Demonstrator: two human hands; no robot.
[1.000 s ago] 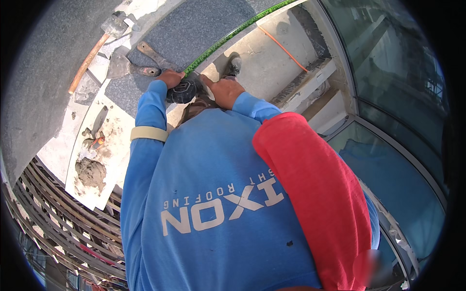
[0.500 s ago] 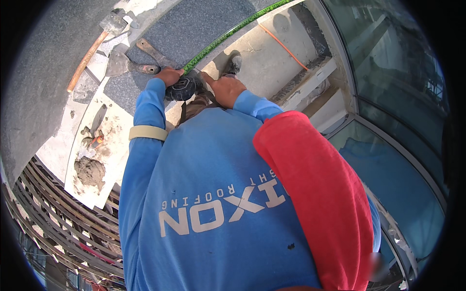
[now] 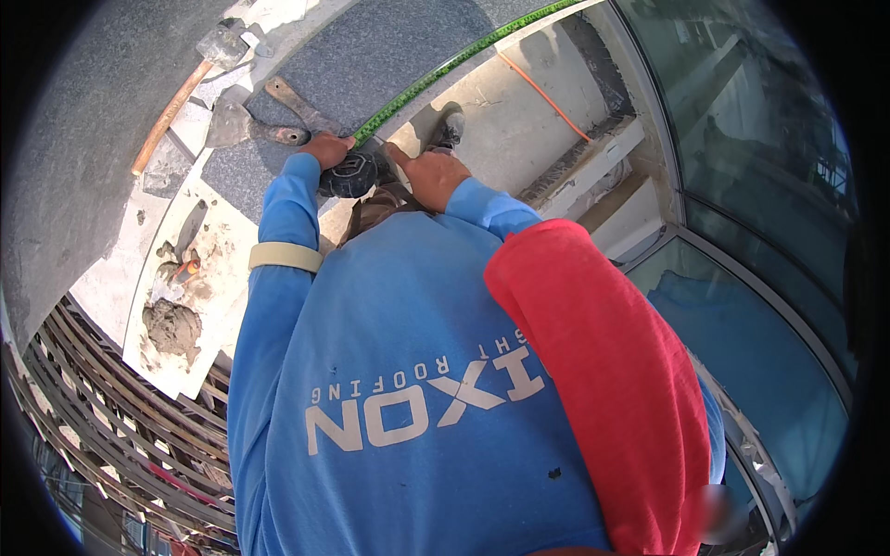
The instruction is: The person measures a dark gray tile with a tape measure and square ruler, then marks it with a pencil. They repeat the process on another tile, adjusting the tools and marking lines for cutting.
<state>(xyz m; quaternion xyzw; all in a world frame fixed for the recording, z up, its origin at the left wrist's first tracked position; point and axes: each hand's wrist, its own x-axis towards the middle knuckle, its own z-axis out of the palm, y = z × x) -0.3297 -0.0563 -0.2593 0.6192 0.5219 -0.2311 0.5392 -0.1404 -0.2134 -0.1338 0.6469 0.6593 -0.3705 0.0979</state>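
My left hand (image 3: 327, 149) pinches the near end of a green strip, apparently a measuring tape (image 3: 417, 82), which runs along the edge of a speckled grey stone slab (image 3: 334, 56). Just right of it my right hand (image 3: 429, 171) has its index finger pointed at that edge and its other fingers curled, their contents hidden. Below my left hand is a black knee pad (image 3: 349, 174); a shoe (image 3: 451, 125) shows beyond my right hand. A wide scraper (image 3: 225, 125) and a wooden-handled tool (image 3: 287, 97) lie on the slab near my left hand.
A mallet (image 3: 170, 118) lies left of the slab. Mortar (image 3: 171, 329) sits on a white board (image 3: 162, 371) beside metal slats (image 3: 111, 417). An orange cord (image 3: 547, 97) crosses the concrete recess (image 3: 505, 130); glass panels (image 3: 742, 324) border the right.
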